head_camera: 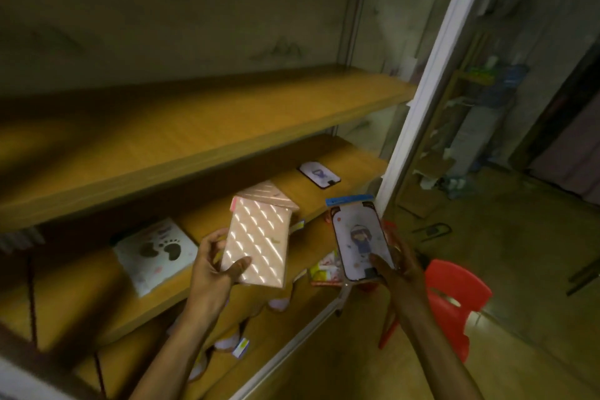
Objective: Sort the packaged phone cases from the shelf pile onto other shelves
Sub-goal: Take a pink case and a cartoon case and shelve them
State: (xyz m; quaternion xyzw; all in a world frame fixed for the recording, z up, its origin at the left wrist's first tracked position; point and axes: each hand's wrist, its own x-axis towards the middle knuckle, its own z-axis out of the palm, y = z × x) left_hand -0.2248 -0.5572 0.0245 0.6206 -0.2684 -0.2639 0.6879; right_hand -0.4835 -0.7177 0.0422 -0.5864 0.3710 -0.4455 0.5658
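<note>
L hand: left hand (pixel 211 265) grips the pink quilted case (pixel 256 243) by its lower-left corner, thumb across the front, fingers behind; long axis near upright, top leaning away toward the shelf.

R hand: right hand (pixel 397 265) holds the girl-print case (pixel 358 242) from below and behind, thumb laid on its lower front; blue header card on top, long axis upright, top tipped a little to the left.

Key relation: the middle shelf (pixel 207 282) lies straight ahead of both hands. A second pink quilted case (pixel 271 193) lies flat on it just beyond the top of the L-hand one, so matching goes fwd and slightly up. L hand is the nearer for that drop.

R-hand match: a white case w/ purple figure (pixel 319 174) lies flat further back on the same shelf, up and left of the R hand; prob. the same design, but the view is too blurred to be sure.

Other on shelf: footprint-print pack (pixel 156 253) lies flat left of the L hand, apart from it.

Pile: loose packaged cases (pixel 324 269) sit on the shelf below, between and under the two hands.

In the way: nothing btwn the L hand and the pink one on the shelf; the upper shelf (pixel 194 133) overhangs, so the reach must stay low.

Beyond: white frame post (pixel 418 107) and red chair (pixel 454 299), right of the R hand.
</note>
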